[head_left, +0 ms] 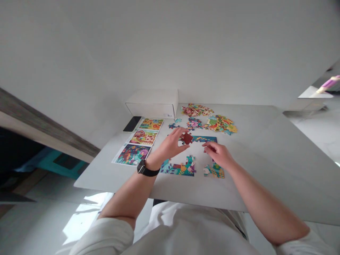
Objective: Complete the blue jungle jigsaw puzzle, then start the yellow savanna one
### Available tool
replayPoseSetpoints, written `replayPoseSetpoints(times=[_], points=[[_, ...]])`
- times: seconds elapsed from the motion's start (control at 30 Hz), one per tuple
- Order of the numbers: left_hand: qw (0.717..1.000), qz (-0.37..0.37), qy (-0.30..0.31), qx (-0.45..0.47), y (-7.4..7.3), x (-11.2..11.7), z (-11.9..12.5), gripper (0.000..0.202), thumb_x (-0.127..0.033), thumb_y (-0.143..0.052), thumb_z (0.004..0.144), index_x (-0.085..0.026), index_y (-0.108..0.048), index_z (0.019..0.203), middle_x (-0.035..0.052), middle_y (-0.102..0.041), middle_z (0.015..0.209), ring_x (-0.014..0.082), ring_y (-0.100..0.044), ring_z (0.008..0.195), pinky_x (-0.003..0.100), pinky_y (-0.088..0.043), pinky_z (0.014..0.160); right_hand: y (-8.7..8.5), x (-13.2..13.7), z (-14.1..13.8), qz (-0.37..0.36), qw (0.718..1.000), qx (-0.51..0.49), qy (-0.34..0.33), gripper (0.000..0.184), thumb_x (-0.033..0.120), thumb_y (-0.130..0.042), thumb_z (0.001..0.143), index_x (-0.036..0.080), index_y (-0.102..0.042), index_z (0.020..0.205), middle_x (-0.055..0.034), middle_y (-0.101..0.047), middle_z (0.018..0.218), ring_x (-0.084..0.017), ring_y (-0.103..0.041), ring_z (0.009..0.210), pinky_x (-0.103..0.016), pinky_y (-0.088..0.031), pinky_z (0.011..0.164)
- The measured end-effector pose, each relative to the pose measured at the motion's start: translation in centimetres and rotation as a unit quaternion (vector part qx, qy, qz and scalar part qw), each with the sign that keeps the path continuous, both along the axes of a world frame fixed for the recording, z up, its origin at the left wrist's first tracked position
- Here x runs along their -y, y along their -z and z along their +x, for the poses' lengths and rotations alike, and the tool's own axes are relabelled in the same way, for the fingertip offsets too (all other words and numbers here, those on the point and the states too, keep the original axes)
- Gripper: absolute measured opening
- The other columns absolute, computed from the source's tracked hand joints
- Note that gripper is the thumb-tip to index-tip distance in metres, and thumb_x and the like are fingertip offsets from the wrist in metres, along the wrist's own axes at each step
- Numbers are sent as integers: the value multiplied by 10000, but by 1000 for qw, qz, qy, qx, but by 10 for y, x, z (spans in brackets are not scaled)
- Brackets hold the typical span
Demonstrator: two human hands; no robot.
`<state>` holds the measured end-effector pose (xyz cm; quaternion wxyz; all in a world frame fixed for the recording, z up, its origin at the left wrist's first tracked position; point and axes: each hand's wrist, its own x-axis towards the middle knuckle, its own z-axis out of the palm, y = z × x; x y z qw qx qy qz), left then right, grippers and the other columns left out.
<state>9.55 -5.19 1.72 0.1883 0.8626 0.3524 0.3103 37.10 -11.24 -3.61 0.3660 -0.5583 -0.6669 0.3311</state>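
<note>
My left hand [170,144] is raised above the table, with a black-strapped watch [145,168] on its wrist. Its fingertips pinch a dark red jigsaw piece [187,138]. My right hand [216,154] hovers just to the right, fingers curled downward, and anything in them is hidden. Beneath my hands lie partly joined sections of a colourful jigsaw puzzle: a teal floral section [178,167], a smaller section [214,170] and a blue strip [204,139]. Loose piles of jigsaw pieces [220,124] lie beyond my hands.
Several printed picture cards [139,141] lie at the table's left side, next to a black smartphone [132,123]. A white cardboard box [152,103] stands at the far edge. The pale table [265,170] extends right, and its near edge runs close to my body.
</note>
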Motion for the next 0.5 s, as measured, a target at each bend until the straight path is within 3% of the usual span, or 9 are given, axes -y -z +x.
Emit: replayPoseSetpoints(times=[0.13, 0.3, 0.4, 0.5], points=[[998, 6, 64, -22, 3, 28, 20, 572, -230, -763, 909, -263, -516, 1425, 124, -612, 1414, 279, -637, 1313, 420, -542, 1115, 1, -3, -13, -37, 989, -137, -51, 433, 609, -607, 952, 230, -691, 1146, -65, -775, 972, -211, -721, 864, -315, -564, 714], [996, 16, 89, 0, 21, 36, 30, 604, -233, -762, 921, -262, -496, 1462, 148, -590, 1450, 308, -568, 1409, 485, -504, 1176, 2, -6, -25, -51, 981, -180, -55, 437, 640, -691, 861, 223, -656, 987, -38, -738, 861, -191, -666, 744, -312, -537, 662], [997, -12, 69, 35, 32, 31, 23, 631, -295, -789, 913, -254, -506, 1476, 152, -597, 1459, 282, -643, 1296, 461, -547, 1113, 1, -4, -22, -55, 981, -182, -27, 371, 568, -700, 859, 220, -660, 983, -43, -766, 884, -180, -647, 721, -308, -528, 662], [996, -57, 8, 75, 38, 20, 9, 454, -302, -698, 969, -235, -587, 1404, 120, -689, 1324, 209, -711, 1072, 376, -584, 978, 2, -4, -13, -51, 985, -163, -4, 330, 533, -704, 866, 225, -683, 982, -39, -772, 870, -188, -650, 740, -306, -520, 673]])
